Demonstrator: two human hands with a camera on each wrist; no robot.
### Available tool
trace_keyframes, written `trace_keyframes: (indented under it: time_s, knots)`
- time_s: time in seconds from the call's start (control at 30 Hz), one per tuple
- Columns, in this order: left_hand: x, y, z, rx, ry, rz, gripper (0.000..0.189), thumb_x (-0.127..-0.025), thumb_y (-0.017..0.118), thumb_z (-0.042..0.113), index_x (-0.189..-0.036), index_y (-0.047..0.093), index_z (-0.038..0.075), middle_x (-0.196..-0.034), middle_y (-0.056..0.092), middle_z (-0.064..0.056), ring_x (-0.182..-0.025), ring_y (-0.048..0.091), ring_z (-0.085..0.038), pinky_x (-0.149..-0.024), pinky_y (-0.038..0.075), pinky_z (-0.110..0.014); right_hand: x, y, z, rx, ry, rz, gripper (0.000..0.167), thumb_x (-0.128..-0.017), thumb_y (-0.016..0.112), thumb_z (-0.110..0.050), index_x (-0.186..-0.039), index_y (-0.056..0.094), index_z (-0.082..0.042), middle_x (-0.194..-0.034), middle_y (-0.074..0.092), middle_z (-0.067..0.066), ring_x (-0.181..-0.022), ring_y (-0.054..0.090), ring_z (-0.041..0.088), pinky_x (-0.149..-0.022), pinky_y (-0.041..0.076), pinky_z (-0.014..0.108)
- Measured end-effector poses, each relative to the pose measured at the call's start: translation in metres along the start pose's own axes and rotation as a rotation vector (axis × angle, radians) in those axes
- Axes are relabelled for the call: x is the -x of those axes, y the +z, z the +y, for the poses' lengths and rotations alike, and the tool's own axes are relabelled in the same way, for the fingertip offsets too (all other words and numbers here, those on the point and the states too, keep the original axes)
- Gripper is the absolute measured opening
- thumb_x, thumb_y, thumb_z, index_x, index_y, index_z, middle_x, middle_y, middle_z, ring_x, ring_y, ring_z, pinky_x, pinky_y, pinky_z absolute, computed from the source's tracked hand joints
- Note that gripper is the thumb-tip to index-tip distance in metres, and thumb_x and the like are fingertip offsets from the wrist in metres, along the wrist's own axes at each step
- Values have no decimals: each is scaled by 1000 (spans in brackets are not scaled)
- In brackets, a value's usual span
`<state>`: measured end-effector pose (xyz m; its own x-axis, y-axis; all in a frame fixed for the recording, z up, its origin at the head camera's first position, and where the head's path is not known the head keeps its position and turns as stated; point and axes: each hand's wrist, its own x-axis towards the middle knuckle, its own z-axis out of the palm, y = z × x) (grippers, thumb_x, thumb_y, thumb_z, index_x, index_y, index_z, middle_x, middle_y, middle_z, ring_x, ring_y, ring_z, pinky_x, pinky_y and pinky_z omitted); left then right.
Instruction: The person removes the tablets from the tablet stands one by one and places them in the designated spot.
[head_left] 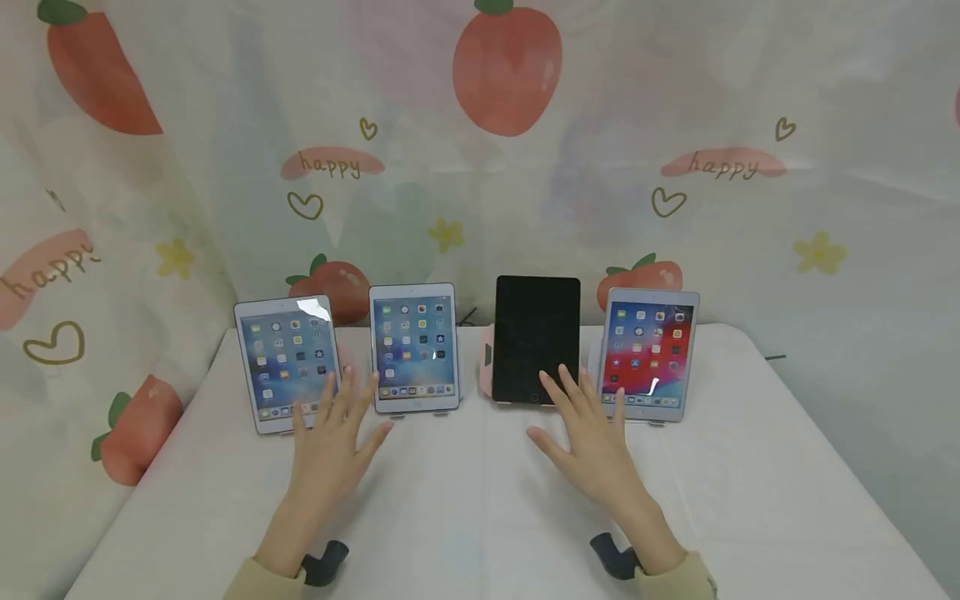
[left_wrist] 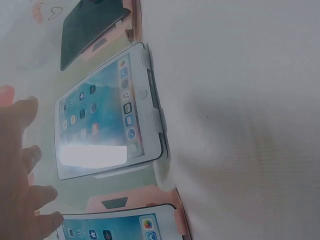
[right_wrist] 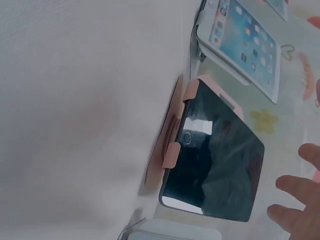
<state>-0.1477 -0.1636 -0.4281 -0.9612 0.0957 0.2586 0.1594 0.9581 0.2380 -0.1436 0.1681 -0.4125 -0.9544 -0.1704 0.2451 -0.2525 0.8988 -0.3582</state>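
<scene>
Four tablets would be one row, but told singly: a white tablet (head_left: 288, 362) with a lit home screen leans at the far left, and a second white tablet (head_left: 414, 346) stands right of it, also lit. Beside that is a black tablet (head_left: 537, 337) with a dark screen, propped on a pink stand (right_wrist: 171, 155). At the right a white tablet (head_left: 649, 354) shows a red and blue home screen. My left hand (head_left: 330, 450), fingers spread, overlaps the leftmost tablet's lower edge in the head view. My right hand (head_left: 592, 446), also spread, is before the black and rightmost tablets. Both hands hold nothing.
A white cloth (head_left: 480, 517) covers the table. Behind it hangs a patterned curtain (head_left: 510, 208) with fruit, hearts and lettering. Dark curved wrist mounts (head_left: 613, 557) sit by both wrists, below the sleeves' cuffs.
</scene>
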Motion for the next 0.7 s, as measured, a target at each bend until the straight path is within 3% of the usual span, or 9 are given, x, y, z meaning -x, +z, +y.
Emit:
trace_keyframes:
  time_s: [0.47, 0.7]
  knots:
    - [0, -4, -8, 47, -13, 72, 66, -96, 50, 48, -153, 21, 31, -160, 21, -13, -148, 16, -38, -109, 13, -73, -11, 10, -24, -103, -45, 34, 72, -88, 61, -47, -150, 31, -27, -159, 28, 5, -149, 18, 32, -112, -1, 71]
    - [3, -8, -12, 71, -26, 109, 62, -97, 50, 44, -152, 29, 24, -160, 22, -14, -147, 19, -39, -109, 16, -72, -15, 17, -35, -181, -71, 42, 67, -91, 61, -42, -149, 34, -24, -158, 31, 4, -148, 22, 29, -114, 1, 68]
